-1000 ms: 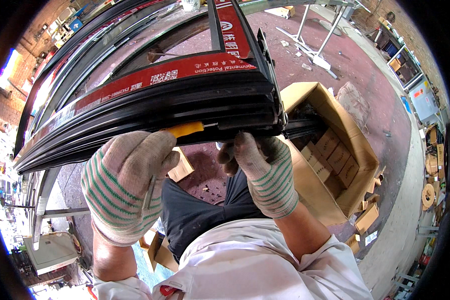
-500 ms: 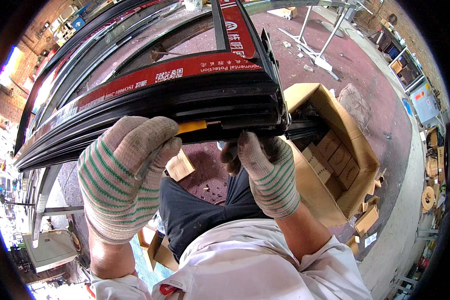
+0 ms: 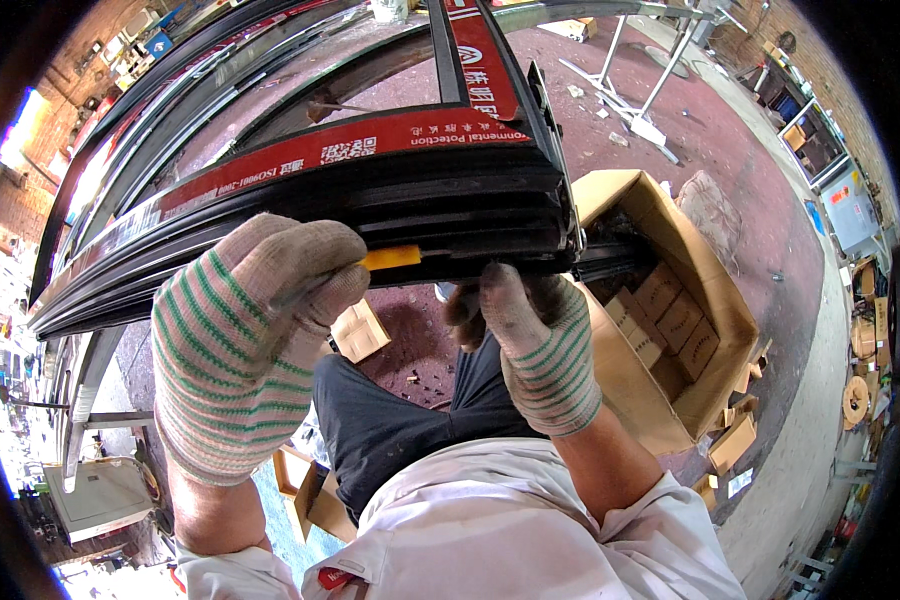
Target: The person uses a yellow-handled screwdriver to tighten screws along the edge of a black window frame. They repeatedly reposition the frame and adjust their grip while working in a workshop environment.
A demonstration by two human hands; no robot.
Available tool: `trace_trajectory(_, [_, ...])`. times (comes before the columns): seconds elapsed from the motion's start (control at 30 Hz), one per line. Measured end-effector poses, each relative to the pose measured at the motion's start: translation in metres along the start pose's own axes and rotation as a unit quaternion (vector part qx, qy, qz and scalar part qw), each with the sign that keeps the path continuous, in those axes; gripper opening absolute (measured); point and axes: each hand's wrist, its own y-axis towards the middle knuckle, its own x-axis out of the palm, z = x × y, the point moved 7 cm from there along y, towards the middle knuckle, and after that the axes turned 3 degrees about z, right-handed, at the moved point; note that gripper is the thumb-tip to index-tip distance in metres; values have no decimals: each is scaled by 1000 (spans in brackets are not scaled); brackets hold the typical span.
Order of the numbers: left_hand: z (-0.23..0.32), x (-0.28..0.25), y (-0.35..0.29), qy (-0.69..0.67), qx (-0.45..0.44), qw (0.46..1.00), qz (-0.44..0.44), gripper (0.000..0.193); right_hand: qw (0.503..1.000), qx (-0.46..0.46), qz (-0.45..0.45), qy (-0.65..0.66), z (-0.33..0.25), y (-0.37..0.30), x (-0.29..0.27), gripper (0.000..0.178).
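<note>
A black window-frame profile (image 3: 400, 205) with red protective film runs across in front of me, its corner at the right. My left hand (image 3: 255, 330), in a white glove with green stripes, is closed at the profile's near face. Its thumb and forefinger pinch the end of a small yellow-orange strip (image 3: 393, 257), which lies along a groove. My right hand (image 3: 540, 335), gloved alike, is closed just below the lower edge near the corner. Its thumb touches that edge and the fingers curl under, darkened at the tips. What they hold, if anything, is hidden.
An open cardboard box (image 3: 660, 400) with small brown boxes and black strips stands right of the frame. More long profiles (image 3: 180, 130) lie at the far left. A white metal stand (image 3: 635, 110) is on the red floor beyond. Cardboard pieces (image 3: 360, 330) lie beneath the frame.
My left hand has shifted slightly up and right along the profile with the yellow-orange strip. The thin piece at the strip's right end shows less. My right hand has barely moved.
</note>
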Motion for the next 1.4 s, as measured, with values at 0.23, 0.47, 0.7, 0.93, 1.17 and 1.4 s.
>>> trace_trajectory(0.23, [-7,3,5,-74,-68,995,0,8,999,-21,18,-35,-1,0,0,31])
trace_trajectory(0.47, [-8,1,6,-100,-119,988,-16,9,999,-18,7,-43,0,0,0,32])
trace_trajectory(0.7, [-12,5,5,-111,-134,985,13,10,999,-20,7,-44,0,1,-1,31])
trace_trajectory(0.93, [-12,4,7,-107,-130,986,3,9,998,-11,19,-56,3,0,-3,32])
trace_trajectory(1.17, [-19,5,2,-101,-85,990,44,9,999,-17,6,-34,6,1,-4,31])
trace_trajectory(1.4, [-14,2,-5,-63,-75,995,27,10,999,-27,9,-45,9,2,-5,31])
